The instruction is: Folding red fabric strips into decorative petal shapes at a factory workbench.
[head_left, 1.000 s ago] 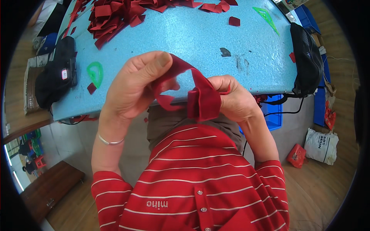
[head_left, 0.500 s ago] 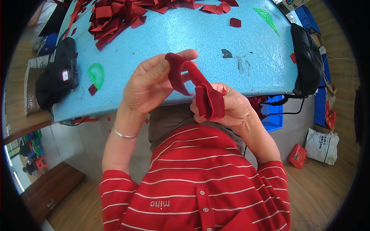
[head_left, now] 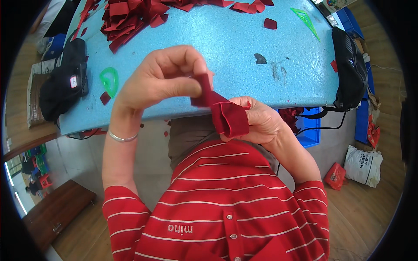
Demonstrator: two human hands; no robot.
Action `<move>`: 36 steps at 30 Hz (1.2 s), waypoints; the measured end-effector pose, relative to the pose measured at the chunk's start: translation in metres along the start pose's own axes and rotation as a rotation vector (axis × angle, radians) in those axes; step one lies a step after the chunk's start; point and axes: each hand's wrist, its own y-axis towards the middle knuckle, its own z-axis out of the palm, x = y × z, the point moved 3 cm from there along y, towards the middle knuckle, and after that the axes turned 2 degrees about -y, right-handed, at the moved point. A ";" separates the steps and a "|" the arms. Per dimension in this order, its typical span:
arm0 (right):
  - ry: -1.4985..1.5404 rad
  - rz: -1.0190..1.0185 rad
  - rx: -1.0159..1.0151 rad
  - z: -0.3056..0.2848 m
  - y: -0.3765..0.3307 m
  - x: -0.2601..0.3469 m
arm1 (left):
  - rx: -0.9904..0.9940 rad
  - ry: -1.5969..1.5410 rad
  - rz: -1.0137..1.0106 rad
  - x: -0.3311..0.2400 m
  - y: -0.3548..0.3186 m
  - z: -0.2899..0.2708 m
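Between my hands, over the near table edge, is a dark red fabric strip [head_left: 230, 116] folded into loops. My left hand [head_left: 167, 78] pinches its upper left end between thumb and fingers. At the loop's right side, my right hand [head_left: 261, 121] grips the folded part; its fingertips are partly hidden behind the fabric. A heap of similar red fabric pieces [head_left: 130, 19] lies at the far left of the blue speckled table [head_left: 209, 48].
Black bags sit at the table's left [head_left: 65, 82] and right [head_left: 349, 69] edges. A green protractor [head_left: 109, 81] and green set square [head_left: 305, 22] lie on the table. Below its right side, a blue crate [head_left: 309, 138] holds red pieces. A white sack [head_left: 363, 166] stands on the floor.
My left hand has shifted left and turned, drawing its end of the fabric strip flatter and closing the open upper curve. My right hand keeps its grip, nearly in place.
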 end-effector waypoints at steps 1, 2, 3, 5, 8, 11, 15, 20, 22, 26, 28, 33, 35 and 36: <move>-0.006 0.011 -0.001 0.001 0.001 0.000 | 0.017 0.047 -0.002 -0.004 0.000 0.000; -0.012 0.023 -0.001 0.002 0.002 0.000 | 0.018 0.061 -0.040 -0.009 0.001 0.002; -0.017 0.032 -0.004 0.002 0.002 -0.001 | 0.022 0.073 -0.079 -0.015 0.003 0.005; 0.017 0.010 -0.007 -0.006 0.002 -0.004 | 0.043 0.163 -0.095 -0.021 0.004 0.008; -0.038 -0.006 -0.046 -0.001 0.002 -0.001 | 0.038 0.311 -0.061 -0.026 0.003 0.010; -0.138 -0.082 -0.145 0.004 0.002 -0.001 | -0.068 0.311 -0.025 -0.027 0.000 0.018; -0.352 -0.202 -0.222 0.010 0.001 0.003 | -0.270 0.269 0.075 -0.019 -0.010 0.023; -0.500 -0.281 -0.307 0.015 0.000 0.005 | -0.405 0.309 -0.016 -0.021 -0.019 0.026; -0.495 -0.279 -0.303 0.014 0.001 0.005 | -0.435 0.263 -0.060 -0.021 -0.021 0.026; -0.449 -0.253 -0.277 0.012 0.001 0.004 | -0.492 0.205 -0.120 -0.019 -0.022 0.023; -0.429 -0.258 -0.273 0.012 0.000 0.006 | -0.499 0.171 -0.110 -0.022 -0.020 0.023; -0.452 -0.334 -0.320 0.012 -0.002 0.011 | -0.428 0.073 -0.462 -0.018 -0.029 0.016; -0.479 -0.376 -0.314 0.012 -0.001 0.011 | -0.387 0.047 -0.489 -0.017 -0.034 0.014; -0.493 -0.398 -0.312 0.013 0.000 0.012 | -0.381 0.020 -0.441 -0.015 -0.037 0.013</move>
